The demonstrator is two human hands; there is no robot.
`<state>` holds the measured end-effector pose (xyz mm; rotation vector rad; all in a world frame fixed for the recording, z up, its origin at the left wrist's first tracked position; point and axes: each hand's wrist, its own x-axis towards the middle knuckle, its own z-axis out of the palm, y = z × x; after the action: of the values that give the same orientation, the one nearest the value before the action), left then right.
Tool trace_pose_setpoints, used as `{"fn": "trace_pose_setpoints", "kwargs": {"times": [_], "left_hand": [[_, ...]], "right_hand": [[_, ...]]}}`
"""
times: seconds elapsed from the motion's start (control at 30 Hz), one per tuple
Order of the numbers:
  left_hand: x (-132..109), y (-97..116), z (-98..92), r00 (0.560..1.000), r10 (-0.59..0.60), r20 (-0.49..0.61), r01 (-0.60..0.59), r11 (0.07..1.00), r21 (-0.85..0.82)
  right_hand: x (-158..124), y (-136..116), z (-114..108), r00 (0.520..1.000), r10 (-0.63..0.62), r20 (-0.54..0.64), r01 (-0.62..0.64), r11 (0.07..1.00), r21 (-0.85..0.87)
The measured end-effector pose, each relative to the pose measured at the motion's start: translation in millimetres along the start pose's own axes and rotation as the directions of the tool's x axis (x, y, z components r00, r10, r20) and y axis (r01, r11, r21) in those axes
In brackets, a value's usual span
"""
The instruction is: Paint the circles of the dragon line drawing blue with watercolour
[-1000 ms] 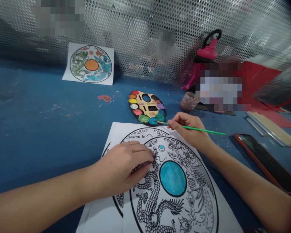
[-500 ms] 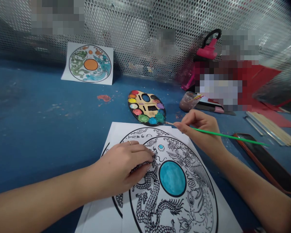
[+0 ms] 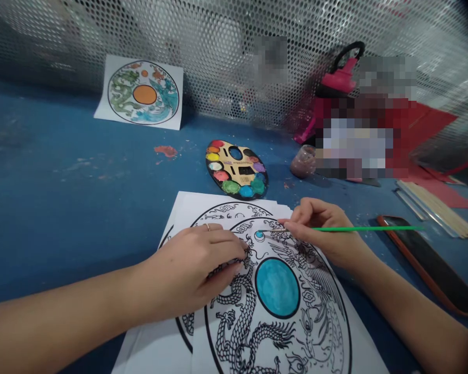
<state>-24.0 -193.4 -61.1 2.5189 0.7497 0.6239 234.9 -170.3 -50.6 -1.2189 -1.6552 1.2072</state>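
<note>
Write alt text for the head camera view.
A right hand holds a thin green paintbrush over a printed dragon-and-phoenix circle with a blue-painted centre, while the left hand rests on the design. A watercolour palette lies beyond, near a coloured copy.

Camera's strapped on the person's head, aimed forward and down, sitting pretty close over the white printed dragon-and-phoenix paper sheet [image 3: 273, 332]. Bare left forearm [image 3: 54, 311] and right forearm [image 3: 413, 322] poke in from the bottom corners, blue painted tabletop [image 3: 62, 166] fills the middle, perforated silver metal screen [image 3: 140, 26] runs across the top.
</note>
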Motion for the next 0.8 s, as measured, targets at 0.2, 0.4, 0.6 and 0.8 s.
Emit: {"fn": "trace_pose_setpoints", "kwargs": {"times": [0.2, 0.4, 0.6, 0.8], "left_hand": [[-0.2, -0.2, 0.0, 1.000, -0.005, 0.000, 0.005, 1.000, -0.003], [0.7, 0.9, -0.9, 1.000, -0.009, -0.001, 0.009, 1.000, -0.009], [0.3, 1.0, -0.3, 1.000, -0.005, -0.003, 0.005, 1.000, -0.003], [-0.7, 1.3, -0.6, 1.000, -0.009, -0.001, 0.009, 1.000, -0.007]], "right_hand": [[0.6, 1.8, 0.3, 1.000, 0.007, -0.015, -0.007, 1.000, -0.005], [-0.6, -2.1, 1.4, 1.000, 0.010, -0.018, -0.010, 1.000, -0.027], [0.0, -2.5, 2.0, 1.000, 0.000, -0.017, -0.001, 0.998, -0.066], [0.1, -2.7, 1.8, 1.000, -0.017, -0.006, 0.016, 0.998, -0.059]]}}
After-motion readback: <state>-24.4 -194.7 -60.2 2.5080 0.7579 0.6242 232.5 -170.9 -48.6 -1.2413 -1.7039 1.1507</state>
